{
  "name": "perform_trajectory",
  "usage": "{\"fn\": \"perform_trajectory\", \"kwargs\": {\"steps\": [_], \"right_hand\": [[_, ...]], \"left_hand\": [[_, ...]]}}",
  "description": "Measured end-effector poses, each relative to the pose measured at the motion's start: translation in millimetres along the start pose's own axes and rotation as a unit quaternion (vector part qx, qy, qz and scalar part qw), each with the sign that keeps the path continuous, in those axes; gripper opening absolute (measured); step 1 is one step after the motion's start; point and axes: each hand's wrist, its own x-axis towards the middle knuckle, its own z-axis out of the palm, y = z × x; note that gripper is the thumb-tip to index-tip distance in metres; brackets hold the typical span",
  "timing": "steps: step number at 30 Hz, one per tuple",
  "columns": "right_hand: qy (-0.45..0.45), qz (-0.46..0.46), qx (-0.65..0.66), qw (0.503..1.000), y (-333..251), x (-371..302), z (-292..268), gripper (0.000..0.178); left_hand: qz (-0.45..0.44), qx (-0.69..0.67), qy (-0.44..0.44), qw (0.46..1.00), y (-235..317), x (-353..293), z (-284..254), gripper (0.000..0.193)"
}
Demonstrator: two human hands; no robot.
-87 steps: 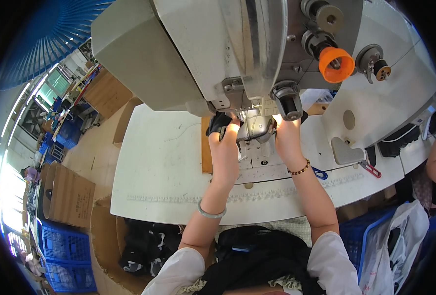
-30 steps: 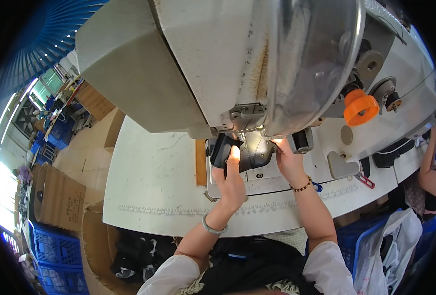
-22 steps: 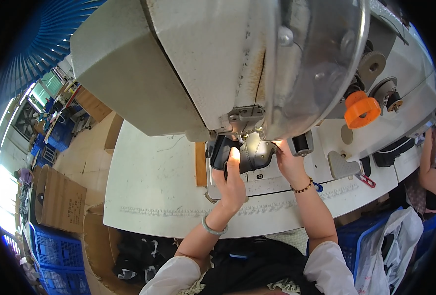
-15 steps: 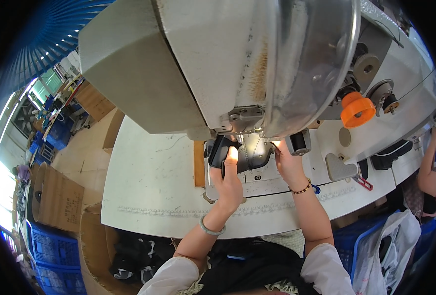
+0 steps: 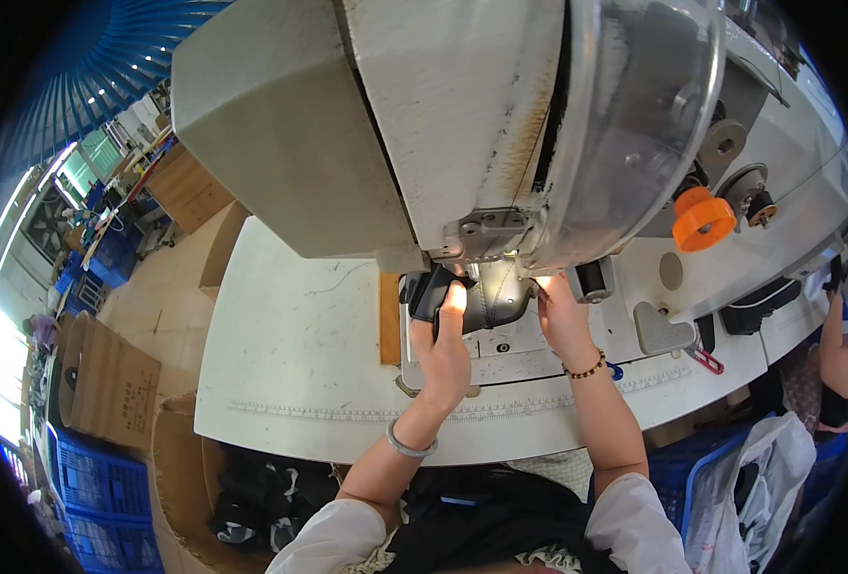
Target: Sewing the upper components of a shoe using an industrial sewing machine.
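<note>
Under the head of a large white sewing machine (image 5: 462, 124) lies a curved, stitched, black leather-like piece (image 5: 501, 304), lit by the machine's lamp. My left hand (image 5: 442, 350) grips its left end, thumb on top and fingers beneath. At the right end, my right hand (image 5: 563, 320) pinches its edge near the needle area; the fingertips are partly hidden by the machine. The exact kind of piece cannot be made out.
An orange knob (image 5: 702, 219) juts from the machine's right side. On the white table (image 5: 280, 335) are a printed ruler strip (image 5: 347, 411) and a red-handled cutter (image 5: 704, 360). A cardboard box (image 5: 180, 469) with black pieces stands lower left; a blue crate (image 5: 668, 469) lower right. Another person's arm (image 5: 836, 349) shows far right.
The camera view has shifted a little, so the machine head sits farther right in the picture. Both hands keep their hold on the black piece, with barely any movement.
</note>
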Motion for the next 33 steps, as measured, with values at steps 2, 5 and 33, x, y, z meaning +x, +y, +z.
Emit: {"fn": "perform_trajectory", "kwargs": {"steps": [2, 5, 33], "right_hand": [[0.004, 0.005, 0.0, 1.0, 0, -1, 0, 0.024], [-0.001, -0.024, -0.059, 0.998, 2, -1, -2, 0.024], [0.007, -0.004, -0.135, 0.991, -11, 4, 4, 0.03]], "left_hand": [[-0.005, -0.023, -0.009, 1.0, -1, 0, 0, 0.039], [0.056, -0.039, 0.002, 0.998, -3, 2, 0, 0.037], [-0.007, 0.045, 0.012, 0.999, 15, 4, -4, 0.024]]}}
